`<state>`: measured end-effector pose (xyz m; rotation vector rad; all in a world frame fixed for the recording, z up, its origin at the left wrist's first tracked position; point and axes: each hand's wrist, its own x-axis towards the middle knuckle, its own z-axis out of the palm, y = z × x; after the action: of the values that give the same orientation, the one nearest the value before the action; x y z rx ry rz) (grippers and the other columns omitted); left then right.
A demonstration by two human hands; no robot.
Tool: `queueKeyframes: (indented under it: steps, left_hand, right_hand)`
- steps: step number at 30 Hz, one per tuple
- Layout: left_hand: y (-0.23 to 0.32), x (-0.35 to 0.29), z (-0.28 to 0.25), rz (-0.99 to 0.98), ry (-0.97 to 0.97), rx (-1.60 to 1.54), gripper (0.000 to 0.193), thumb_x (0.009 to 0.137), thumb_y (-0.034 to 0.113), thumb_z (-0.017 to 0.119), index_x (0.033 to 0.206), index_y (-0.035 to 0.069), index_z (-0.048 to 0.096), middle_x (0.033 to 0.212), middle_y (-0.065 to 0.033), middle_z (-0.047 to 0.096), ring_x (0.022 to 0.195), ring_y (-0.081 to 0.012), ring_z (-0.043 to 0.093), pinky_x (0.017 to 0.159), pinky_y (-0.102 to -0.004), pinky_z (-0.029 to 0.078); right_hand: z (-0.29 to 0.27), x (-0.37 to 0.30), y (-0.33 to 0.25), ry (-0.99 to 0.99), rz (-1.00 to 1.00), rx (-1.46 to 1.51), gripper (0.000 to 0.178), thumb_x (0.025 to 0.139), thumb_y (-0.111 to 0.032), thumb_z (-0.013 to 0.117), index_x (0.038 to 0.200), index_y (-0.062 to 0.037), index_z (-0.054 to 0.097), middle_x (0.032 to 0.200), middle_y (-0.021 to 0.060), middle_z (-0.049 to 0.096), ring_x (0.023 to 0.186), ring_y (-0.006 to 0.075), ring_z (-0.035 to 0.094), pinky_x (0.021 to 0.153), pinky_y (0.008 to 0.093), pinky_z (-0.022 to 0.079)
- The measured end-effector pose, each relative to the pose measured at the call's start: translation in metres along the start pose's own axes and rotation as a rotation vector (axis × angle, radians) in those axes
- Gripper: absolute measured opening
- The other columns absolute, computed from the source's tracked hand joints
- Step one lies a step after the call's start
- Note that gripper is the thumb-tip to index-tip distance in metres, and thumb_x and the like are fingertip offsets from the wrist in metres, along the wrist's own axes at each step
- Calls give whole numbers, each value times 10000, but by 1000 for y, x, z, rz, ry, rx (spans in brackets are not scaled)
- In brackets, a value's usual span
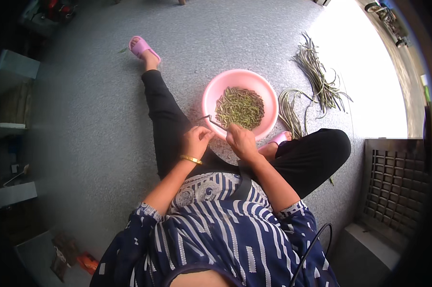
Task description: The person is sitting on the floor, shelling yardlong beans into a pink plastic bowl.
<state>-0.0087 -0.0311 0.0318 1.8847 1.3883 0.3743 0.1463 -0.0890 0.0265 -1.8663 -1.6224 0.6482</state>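
A pink basin (207, 103) stands on the floor between my legs, holding a heap of short-cut green bean pieces (240, 109). Over its near rim, my right hand (242, 141) is closed around one end of a long bean (218, 125). The bean slants up and left from my fingers, with a bent, thin tip near the rim. My left hand (197, 143), a gold bracelet at its wrist, is just left of it with thumb and fingertips pinched together. Whether anything sits in that pinch is too small to make out.
Right of the basin lies a small bunch of long beans (290, 115), with a larger bunch (319, 79) beyond it. My legs in black trousers flank the basin. A dark lattice panel (397, 179) stands at the right; shelf-like furniture (15, 193) lines the left edge.
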Motion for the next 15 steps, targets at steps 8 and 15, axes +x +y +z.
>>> queueKeyframes:
  steps: [8, 15]
  left_hand:
    - [10, 7, 1, 594, 23, -36, 145, 640, -18, 581, 783, 1, 591, 760, -100, 580, 706, -246, 570, 631, -307, 453]
    - [12, 4, 8, 478, 93, -126, 108, 681, 23, 590, 785, -3, 592, 713, -83, 587, 611, -196, 576, 555, -265, 454]
  right_hand:
    - [-1, -7, -9, 50, -255, -74, 91, 680, -108, 511, 739, -46, 480, 639, 107, 481, 590, 281, 529, 498, 374, 420]
    - [13, -5, -1, 122, -135, 71, 137, 732, -161, 512, 748, -30, 475, 626, 86, 493, 542, 182, 505, 488, 300, 394]
